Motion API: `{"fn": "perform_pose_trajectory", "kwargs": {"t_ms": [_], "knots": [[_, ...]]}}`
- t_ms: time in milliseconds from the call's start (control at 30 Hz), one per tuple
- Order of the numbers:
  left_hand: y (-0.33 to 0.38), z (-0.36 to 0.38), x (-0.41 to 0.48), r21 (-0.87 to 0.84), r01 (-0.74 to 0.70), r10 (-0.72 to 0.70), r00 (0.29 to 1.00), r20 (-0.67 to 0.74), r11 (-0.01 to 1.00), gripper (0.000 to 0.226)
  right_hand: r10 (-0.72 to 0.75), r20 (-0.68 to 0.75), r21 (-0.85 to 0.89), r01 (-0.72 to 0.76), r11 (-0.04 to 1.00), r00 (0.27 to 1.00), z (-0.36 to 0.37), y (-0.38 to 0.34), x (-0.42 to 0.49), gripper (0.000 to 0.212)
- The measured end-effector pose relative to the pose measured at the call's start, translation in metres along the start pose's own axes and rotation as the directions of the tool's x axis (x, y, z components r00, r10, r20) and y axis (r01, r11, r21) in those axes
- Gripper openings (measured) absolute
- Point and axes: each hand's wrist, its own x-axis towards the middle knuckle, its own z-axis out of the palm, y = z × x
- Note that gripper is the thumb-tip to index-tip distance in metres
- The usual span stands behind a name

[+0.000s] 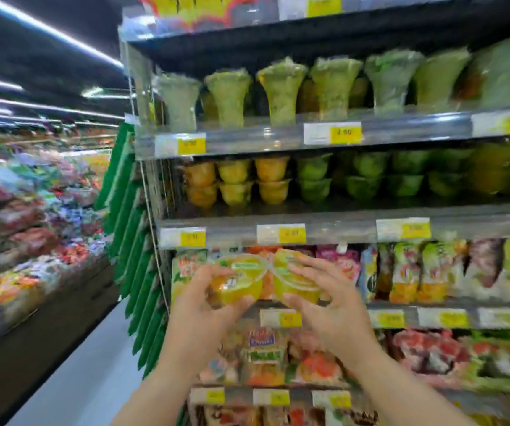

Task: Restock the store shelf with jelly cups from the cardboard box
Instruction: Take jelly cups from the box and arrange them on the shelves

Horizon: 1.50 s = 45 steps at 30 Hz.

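— Going by the price rail (pixel 339 232) under the stacked jelly cups (pixel 272 182), where are the hands?

— Both are just below it, toward its left end. The left hand (pixel 207 305) holds a yellow jelly cup (pixel 238 284), and the right hand (pixel 327 309) holds a second yellow cup (pixel 296 285).

— How do the grips sit?

— Each hand curls round its cup from the outer side and from beneath. The cups stick up past the fingertips toward the rail, with their lids tilted toward the camera.

— Do the cups touch?

— Their rims meet in the middle, between the two hands.

— What's above the rail?

— Orange and yellow cups stacked two high at the left, and green cups (pixel 370 176) further right.

— And below it?

— Colourful pouches (pixel 407 272) stand right behind the held cups. Blur hides their print.
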Motion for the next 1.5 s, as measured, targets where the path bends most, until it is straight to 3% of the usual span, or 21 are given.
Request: {"fn": "perform_pose_trajectory", "kwargs": {"t_ms": [300, 433, 667, 833, 1100, 1500], "knots": [[0.028, -0.019, 0.061, 0.078, -0.037, 0.045, 0.993, -0.11, 0.996, 0.033, -0.163, -0.002, -0.024, 0.163, 0.986, 0.987, -0.015, -0.03, 0.077, 0.04], [0.019, -0.038, 0.108, 0.106, -0.056, 0.074, 0.983, -0.171, 0.993, 0.033, -0.174, -0.014, -0.074, 0.172, 0.982, 0.985, 0.0, -0.032, 0.096, 0.041], [-0.006, -0.06, 0.19, 0.163, -0.066, 0.088, 0.987, -0.133, 0.984, 0.035, -0.172, -0.095, -0.129, 0.159, 0.979, 0.98, 0.054, -0.034, 0.12, 0.037], [-0.033, -0.069, 0.212, 0.224, -0.038, 0.056, 0.996, -0.075, 0.974, 0.037, -0.137, -0.122, -0.251, 0.103, 0.962, 0.983, 0.091, -0.035, 0.149, 0.03], [-0.042, -0.074, 0.218, 0.288, -0.065, 0.07, 0.998, -0.009, 0.955, 0.044, 0.053, -0.133, -0.372, -0.099, 0.923, 0.99, 0.128, -0.027, 0.188, 0.033], [-0.044, -0.067, 0.203, 0.383, -0.073, 0.116, 0.989, -0.091, 0.921, 0.058, 0.08, -0.019, -0.469, -0.079, 0.88, 0.997, 0.134, -0.02, 0.19, 0.043]]}}
